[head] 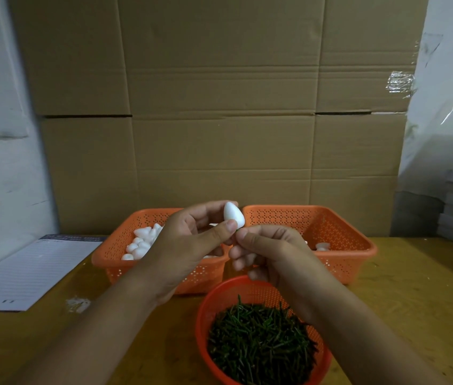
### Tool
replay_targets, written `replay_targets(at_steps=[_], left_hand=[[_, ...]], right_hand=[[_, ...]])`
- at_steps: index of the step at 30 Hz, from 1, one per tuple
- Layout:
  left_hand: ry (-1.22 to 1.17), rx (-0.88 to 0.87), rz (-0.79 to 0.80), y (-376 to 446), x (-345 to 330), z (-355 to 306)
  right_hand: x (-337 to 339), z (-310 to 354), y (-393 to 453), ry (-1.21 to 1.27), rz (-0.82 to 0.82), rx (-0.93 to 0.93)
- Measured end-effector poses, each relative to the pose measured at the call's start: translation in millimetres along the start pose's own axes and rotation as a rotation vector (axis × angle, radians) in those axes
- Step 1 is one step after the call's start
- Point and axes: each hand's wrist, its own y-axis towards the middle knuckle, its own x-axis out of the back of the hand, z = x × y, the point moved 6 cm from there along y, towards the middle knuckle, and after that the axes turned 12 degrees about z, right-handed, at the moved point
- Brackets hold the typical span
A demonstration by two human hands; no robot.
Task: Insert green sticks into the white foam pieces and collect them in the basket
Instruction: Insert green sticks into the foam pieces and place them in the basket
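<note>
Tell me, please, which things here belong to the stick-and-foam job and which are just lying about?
Job: foam piece in left hand; right hand at its tip; round basket of green sticks; left basket of foam; right basket.
Lying about: lined notepad; cardboard.

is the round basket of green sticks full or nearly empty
Close to full. The round basket holds a dense heap of green sticks covering its whole bottom and rising near the rim; its near edge is cut off.

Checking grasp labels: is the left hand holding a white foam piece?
Yes, the left hand pinches an egg-shaped foam piece between thumb and fingers, above the baskets.
</note>
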Motion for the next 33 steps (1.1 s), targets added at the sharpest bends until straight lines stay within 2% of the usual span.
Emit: replay_targets(at_steps=[5,17,33], left_hand=[[-0.019,0.002,-0.008,0.7,-2.3,0.8],[-0.031,0.003,-0.078,0.5,0.4,-1.0],[-0.055,0.02,-0.036,-0.4,0.8,0.4]], right_hand=[[4.3,2.2,-0.8,-0.055,-0.008,-0.009],[2.7,1.9,0.1,-0.007,0.012,-0.026],[0.4,2.4,-0.2,-0.072,-0.029,0.014]])
